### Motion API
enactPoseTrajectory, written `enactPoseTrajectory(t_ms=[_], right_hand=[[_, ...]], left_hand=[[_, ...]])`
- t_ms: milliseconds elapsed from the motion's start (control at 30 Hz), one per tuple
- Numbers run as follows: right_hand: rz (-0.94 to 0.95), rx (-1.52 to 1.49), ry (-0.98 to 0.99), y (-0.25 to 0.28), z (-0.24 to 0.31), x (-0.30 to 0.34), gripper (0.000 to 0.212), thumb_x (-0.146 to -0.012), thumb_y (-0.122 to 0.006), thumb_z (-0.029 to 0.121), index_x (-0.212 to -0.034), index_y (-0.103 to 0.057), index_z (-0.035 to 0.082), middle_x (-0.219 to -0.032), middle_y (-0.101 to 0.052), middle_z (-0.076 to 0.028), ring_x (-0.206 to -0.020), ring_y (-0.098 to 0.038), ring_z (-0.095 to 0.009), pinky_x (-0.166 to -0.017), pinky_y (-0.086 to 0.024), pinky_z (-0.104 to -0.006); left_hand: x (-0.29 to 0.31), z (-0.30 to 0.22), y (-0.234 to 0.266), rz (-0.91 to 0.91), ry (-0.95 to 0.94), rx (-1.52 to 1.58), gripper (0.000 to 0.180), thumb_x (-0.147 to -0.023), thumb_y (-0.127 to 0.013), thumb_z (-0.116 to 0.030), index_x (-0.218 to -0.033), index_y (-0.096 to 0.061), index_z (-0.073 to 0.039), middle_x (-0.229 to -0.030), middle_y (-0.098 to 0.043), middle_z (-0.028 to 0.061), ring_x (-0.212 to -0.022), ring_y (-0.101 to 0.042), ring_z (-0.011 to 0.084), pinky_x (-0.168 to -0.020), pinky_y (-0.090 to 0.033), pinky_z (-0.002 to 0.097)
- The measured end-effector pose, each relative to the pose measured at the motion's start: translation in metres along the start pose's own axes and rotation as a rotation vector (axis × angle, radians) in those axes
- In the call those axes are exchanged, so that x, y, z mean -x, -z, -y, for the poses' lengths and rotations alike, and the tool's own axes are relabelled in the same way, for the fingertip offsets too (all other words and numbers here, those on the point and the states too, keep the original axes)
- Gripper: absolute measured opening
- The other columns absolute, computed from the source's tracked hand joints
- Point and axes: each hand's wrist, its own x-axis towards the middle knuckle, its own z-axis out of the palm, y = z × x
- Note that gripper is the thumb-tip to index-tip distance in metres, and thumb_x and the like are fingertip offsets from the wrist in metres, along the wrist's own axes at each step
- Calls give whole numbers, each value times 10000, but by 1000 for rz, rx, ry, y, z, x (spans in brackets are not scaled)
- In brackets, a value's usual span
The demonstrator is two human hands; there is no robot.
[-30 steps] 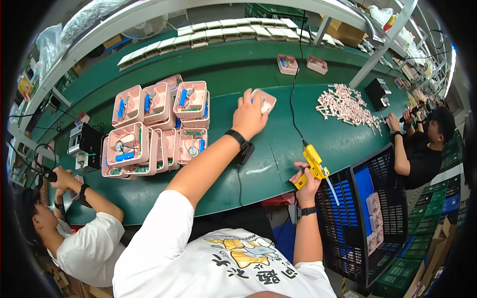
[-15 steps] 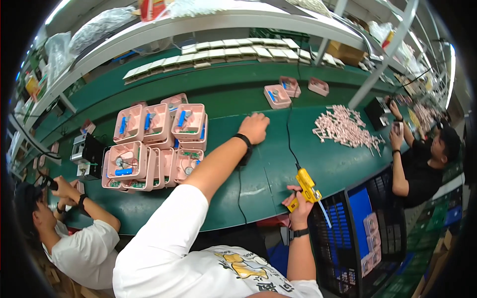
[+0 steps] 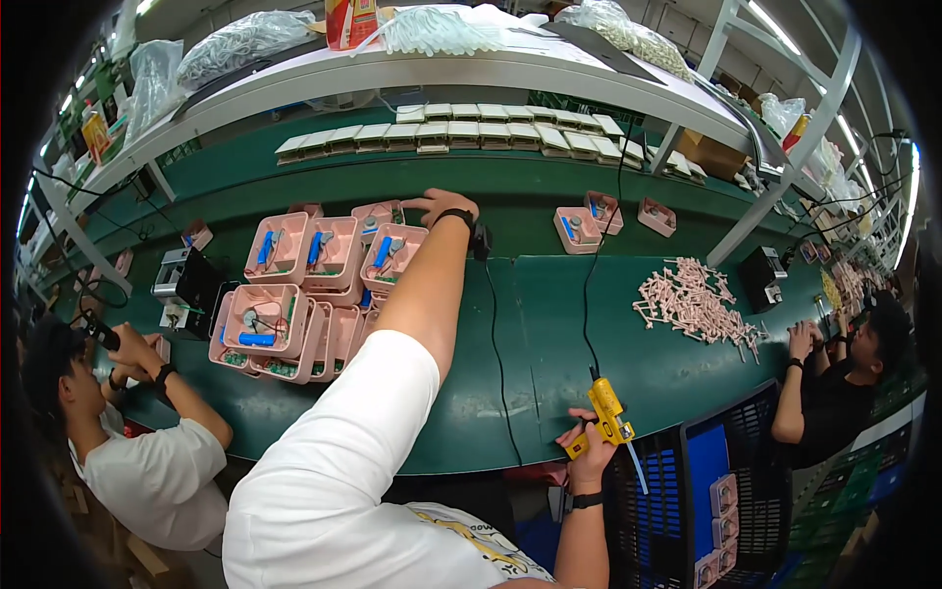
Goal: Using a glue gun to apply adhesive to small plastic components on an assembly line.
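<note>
My left hand (image 3: pixel 444 204) reaches out over the far side of the stacked pink boxes, fingers stretched and apart. Its fingertips are beside a pink box (image 3: pixel 367 213) at the back of the stack; whether they touch it I cannot tell. Below my forearm, partly hidden by it, is another pink box (image 3: pixel 404 238) with a blue cylinder and wires. At the bench's front edge my right hand (image 3: pixel 589 454) is closed round the handle of a yellow glue gun (image 3: pixel 609 410). A pale glue stick (image 3: pixel 640 469) sticks out of the gun, and its black cord runs up across the bench.
Pink screw-like plastic parts (image 3: pixel 692 306) lie heaped at right. Several pink boxes (image 3: pixel 577 229) stand on the far strip. A black crate (image 3: pixel 692 432) is beside my right arm. One co-worker (image 3: pixel 147 442) sits at left, another (image 3: pixel 834 393) at right. A shelf (image 3: pixel 442 71) spans overhead.
My left hand has moved left and away from me, from the bare bench to the back of the box stack. The glue gun stays in my right hand. The view has shifted slightly.
</note>
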Motion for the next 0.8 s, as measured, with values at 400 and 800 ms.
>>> enactPoseTrajectory(t_ms=[400,800], right_hand=[[17,10,4,-4,-9,0,233,-1032,-587,110,-1209,-578,-41,-1170,-720,-283,-566,-639,-182,-577,-620,-375],[15,39,33,-11,-7,-7,222,-1027,-573,90,-1210,-578,-36,-1164,-721,-280,-561,-622,-178,-577,-613,-374]], left_hand=[[-75,45,-28,-82,36,-214,1005,-901,-784,-378,-1657,-258,27,-1746,-252,281,-1522,-446,521,-1216,-406,632],[-10,60,-43,-44,-610,-522,470,-1016,-688,-319,-1448,-678,-134,-1374,-722,163,-1221,-736,393,-953,-609,606]])
